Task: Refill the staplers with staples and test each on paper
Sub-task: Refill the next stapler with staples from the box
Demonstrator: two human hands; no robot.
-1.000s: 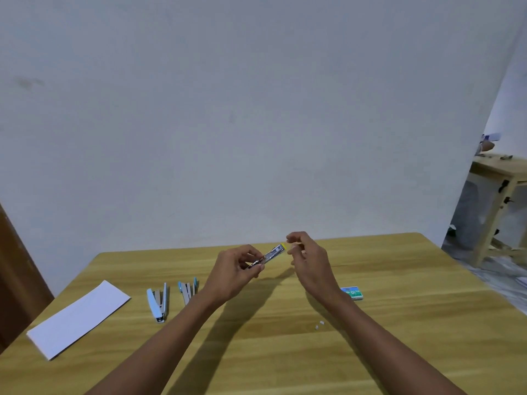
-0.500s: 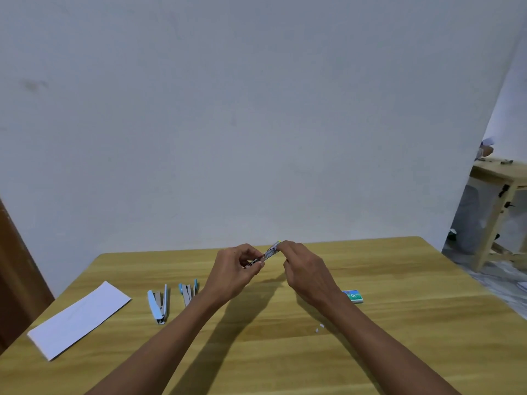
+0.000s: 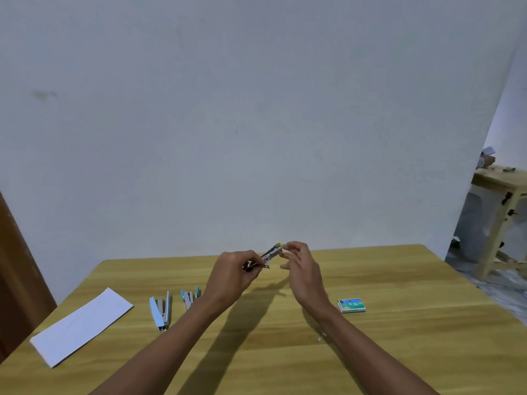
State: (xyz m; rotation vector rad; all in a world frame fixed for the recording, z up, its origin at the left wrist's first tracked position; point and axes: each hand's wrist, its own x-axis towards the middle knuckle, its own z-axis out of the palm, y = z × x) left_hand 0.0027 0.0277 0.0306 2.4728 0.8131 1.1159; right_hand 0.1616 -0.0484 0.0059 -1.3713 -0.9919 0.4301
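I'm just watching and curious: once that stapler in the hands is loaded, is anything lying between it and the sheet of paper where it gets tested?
Yes. Two blue staplers lie open on the table between the held stapler and the paper. Lifted across, it should pass over them.

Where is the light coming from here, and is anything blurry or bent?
Head view: arm shadows fall toward the camera across the table, so light likely comes from ahead; the wall edge at right bows from the wide lens; the stapler in the left hand is small and soft.
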